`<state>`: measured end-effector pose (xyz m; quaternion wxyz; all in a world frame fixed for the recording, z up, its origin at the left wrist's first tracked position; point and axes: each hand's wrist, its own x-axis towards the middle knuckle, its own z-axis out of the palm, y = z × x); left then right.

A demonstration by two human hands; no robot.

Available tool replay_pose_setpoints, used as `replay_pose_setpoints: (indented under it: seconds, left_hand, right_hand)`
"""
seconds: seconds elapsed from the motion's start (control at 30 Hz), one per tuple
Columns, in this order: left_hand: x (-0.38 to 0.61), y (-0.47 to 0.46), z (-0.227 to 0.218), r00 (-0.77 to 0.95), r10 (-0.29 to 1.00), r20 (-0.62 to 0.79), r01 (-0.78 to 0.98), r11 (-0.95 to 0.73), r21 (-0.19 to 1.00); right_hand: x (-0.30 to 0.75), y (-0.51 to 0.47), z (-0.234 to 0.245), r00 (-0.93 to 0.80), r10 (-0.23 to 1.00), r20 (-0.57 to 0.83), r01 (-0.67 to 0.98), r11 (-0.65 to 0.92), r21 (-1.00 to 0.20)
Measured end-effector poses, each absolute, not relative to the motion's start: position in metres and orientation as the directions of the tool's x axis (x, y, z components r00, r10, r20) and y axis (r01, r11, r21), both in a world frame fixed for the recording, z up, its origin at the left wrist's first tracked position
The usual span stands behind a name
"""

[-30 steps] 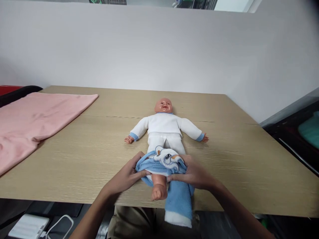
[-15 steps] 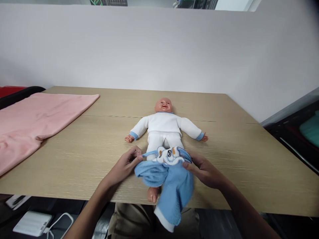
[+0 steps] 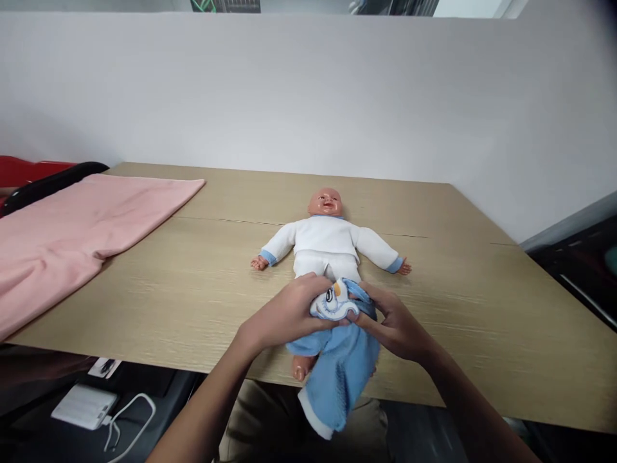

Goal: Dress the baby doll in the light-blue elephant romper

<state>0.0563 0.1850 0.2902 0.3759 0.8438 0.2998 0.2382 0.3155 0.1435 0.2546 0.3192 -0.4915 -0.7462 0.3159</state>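
A baby doll [image 3: 324,242] in a white top lies face up on the wooden table [image 3: 193,283], head away from me, arms spread. Blue overalls [image 3: 340,370] with a white cartoon patch are bunched over its legs, and one blue leg hangs past the table's front edge. A bare doll foot [image 3: 299,369] pokes out below. My left hand [image 3: 284,314] grips the overalls' top at the doll's left hip. My right hand [image 3: 393,325] holds the other side, fingers curled on the blue fabric beside the patch.
A pink cloth [image 3: 72,228] is spread over the table's left end. A white wall stands behind the table. Under the front left edge lie a white box [image 3: 84,406] and a white cable. A dark surface lies off to the right.
Both hands have drawn the overalls up the doll's legs towards its waist. My left hand moved in over the bunched top, next to the patch. The view shifted slightly.
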Motion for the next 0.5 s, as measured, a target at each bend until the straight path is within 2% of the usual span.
replay_pose_setpoints:
  seconds: [0.1, 0.2, 0.3, 0.4, 0.5]
  left_hand:
    - [0.056, 0.197, 0.288, 0.75, 0.629, 0.203, 0.209, -0.518, 0.83]
    - [0.053, 0.201, 0.286, 0.795, 0.582, 0.173, 0.11, -0.418, 0.902]
    - [0.055, 0.198, 0.289, 0.795, 0.6, 0.093, 0.112, -0.295, 0.949]
    - [0.061, 0.197, 0.292, 0.767, 0.638, 0.072, 0.127, -0.26, 0.957]
    - [0.063, 0.201, 0.292, 0.822, 0.568, 0.042, 0.124, -0.25, 0.96]
  right_hand:
    - [0.322, 0.139, 0.269, -0.363, 0.919, 0.151, 0.589, 0.352, -0.728]
    - [0.333, 0.135, 0.27, -0.329, 0.934, 0.143, 0.593, 0.322, -0.738]
    - [0.339, 0.135, 0.263, -0.313, 0.94, 0.136, 0.533, 0.292, -0.794]
    - [0.338, 0.136, 0.262, -0.329, 0.936, 0.123, 0.486, 0.279, -0.828]
    - [0.334, 0.135, 0.27, -0.38, 0.921, 0.083, 0.533, 0.291, -0.795]
